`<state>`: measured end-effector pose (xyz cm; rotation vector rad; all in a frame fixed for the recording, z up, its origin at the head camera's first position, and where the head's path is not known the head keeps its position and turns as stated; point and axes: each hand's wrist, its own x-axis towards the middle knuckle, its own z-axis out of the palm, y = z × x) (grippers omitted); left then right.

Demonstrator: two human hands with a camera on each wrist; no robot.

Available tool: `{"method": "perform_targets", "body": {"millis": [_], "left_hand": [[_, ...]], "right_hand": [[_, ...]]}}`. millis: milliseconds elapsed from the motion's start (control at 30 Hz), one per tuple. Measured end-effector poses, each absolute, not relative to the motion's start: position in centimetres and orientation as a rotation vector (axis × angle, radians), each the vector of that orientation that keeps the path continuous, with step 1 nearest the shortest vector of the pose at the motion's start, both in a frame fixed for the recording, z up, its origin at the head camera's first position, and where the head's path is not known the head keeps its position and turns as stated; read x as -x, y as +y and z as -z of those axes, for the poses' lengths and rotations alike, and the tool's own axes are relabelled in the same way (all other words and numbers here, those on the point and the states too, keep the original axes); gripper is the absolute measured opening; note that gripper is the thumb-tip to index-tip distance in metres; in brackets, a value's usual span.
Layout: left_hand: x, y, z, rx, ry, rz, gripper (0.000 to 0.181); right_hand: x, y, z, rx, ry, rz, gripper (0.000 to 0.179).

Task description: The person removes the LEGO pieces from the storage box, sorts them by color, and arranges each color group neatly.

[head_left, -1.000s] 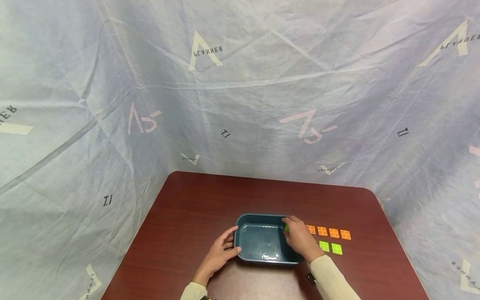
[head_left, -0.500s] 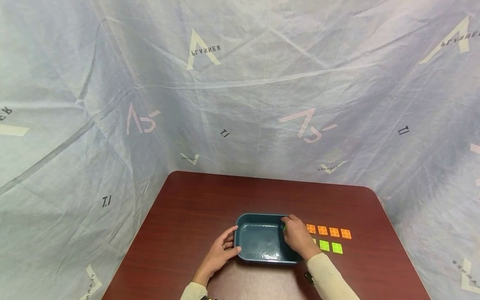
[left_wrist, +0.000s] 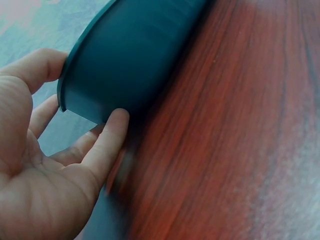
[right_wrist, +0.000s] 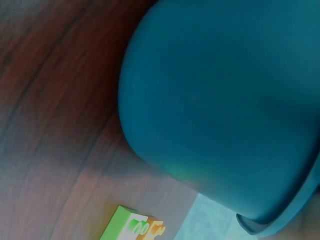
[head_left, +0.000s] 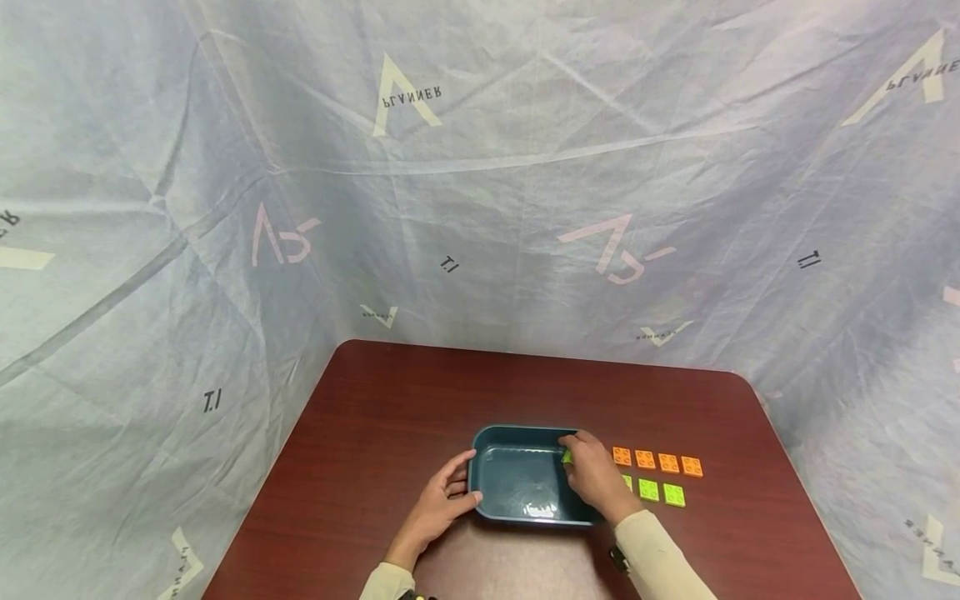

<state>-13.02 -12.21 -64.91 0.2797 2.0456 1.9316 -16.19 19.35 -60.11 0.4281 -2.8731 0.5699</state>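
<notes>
A dark teal rectangular tray [head_left: 525, 483] sits on the table in the head view. My left hand [head_left: 441, 502] is at its left end, the thumb and fingertips touching the outer wall and rim. The left wrist view shows these fingers [left_wrist: 107, 137] spread against the tray wall [left_wrist: 135, 55]. Over the tray's right side, my right hand [head_left: 596, 475] pinches a lime-green toy building brick [head_left: 567, 457] low inside it. Part of this brick is hidden by the fingers. The right wrist view has only the tray's outer wall [right_wrist: 215, 100], without the hand.
Right of the tray lies a row of several orange bricks [head_left: 645, 459], with a row of lime-green bricks [head_left: 648, 490] nearer the person. The right hand partly covers the nearest green one. Dark red wooden table [head_left: 405, 392]; printed grey fabric [head_left: 525, 208] hangs behind and beside it.
My right hand has shifted slightly left inside the tray with the green brick, uncovering part of a third green brick in the row. The left hand has stayed at the tray's end.
</notes>
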Motion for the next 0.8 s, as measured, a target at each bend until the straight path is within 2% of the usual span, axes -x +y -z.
{"method": "perform_targets", "body": {"millis": [800], "left_hand": [[13.0, -12.14, 64.78, -0.305, 2.044, -1.946, 0.076]], "right_hand": [[16.27, 18.62, 60.81, -0.429, -2.941, -0.495, 0.039]]}}
